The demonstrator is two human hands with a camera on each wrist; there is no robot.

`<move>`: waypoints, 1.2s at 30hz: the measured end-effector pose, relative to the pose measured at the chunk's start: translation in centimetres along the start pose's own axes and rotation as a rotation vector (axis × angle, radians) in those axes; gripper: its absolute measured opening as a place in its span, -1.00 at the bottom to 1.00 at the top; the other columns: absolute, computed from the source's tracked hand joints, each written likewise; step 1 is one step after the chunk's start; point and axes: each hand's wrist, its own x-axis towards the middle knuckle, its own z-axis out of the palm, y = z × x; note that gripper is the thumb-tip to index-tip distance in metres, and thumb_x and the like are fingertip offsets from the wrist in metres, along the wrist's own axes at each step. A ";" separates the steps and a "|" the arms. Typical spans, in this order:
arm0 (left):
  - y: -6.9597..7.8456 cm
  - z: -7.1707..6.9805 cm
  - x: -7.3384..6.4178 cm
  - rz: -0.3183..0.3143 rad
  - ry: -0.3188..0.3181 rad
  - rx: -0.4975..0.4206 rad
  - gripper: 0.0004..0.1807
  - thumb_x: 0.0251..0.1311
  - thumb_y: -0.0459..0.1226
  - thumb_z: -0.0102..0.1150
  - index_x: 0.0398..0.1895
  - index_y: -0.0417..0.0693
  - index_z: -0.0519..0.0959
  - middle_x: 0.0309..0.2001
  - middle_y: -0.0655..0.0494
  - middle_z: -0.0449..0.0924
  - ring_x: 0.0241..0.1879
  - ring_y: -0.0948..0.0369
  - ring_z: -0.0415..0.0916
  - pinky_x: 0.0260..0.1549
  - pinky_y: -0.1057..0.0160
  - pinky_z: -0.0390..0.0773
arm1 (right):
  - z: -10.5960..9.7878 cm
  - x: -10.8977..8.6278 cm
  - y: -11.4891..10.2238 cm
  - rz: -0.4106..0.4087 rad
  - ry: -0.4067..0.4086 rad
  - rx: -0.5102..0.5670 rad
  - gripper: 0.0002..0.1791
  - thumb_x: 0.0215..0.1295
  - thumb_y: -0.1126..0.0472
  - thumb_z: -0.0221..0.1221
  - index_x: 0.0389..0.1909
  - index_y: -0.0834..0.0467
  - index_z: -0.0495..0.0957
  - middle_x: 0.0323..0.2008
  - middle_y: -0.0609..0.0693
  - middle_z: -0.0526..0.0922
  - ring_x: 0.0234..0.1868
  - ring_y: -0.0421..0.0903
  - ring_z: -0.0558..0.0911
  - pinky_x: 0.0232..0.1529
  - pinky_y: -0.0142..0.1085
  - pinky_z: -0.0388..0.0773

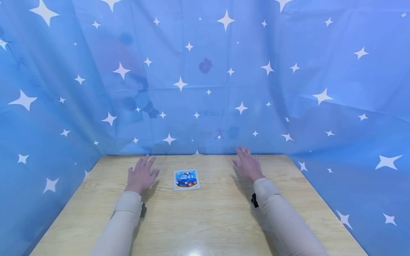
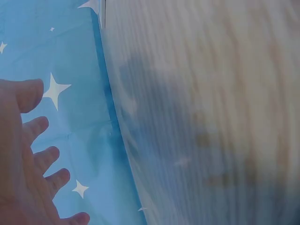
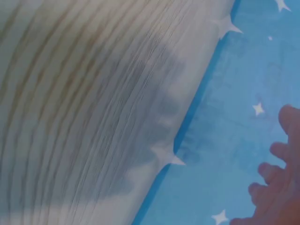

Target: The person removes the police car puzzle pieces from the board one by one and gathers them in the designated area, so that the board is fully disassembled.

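A square picture puzzle (image 1: 187, 180) showing a blue cartoon police car lies flat on the wooden table, between the two hands in the head view. To its left is my left hand (image 1: 141, 175), fingers spread and pointing toward the back, holding nothing. On the other side, farther from the puzzle, my right hand (image 1: 248, 165) reaches over the table's back part with its fingers extended and nothing in them. Each wrist view shows loosely spread fingers of the left hand (image 2: 28, 159) and the right hand (image 3: 276, 183), with hand shadows on the wood.
The light wooden table (image 1: 205, 220) ends at a blue curtain (image 1: 205, 121) with white stars, which hangs along the back and both sides. Dark wrist straps show under both beige sleeves (image 1: 125, 217).
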 end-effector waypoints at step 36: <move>2.3 1.1 -0.3 0.071 -0.040 -0.080 -0.25 0.50 0.19 -0.14 0.59 -0.01 0.17 0.57 -0.20 0.06 0.48 -0.29 0.09 0.15 -0.55 0.23 | 4.2 0.3 -5.6 -0.217 -0.219 0.342 -0.19 0.57 -0.25 -0.09 0.63 0.07 -0.03 0.62 0.05 -0.03 0.60 0.14 -0.03 0.50 0.23 -0.09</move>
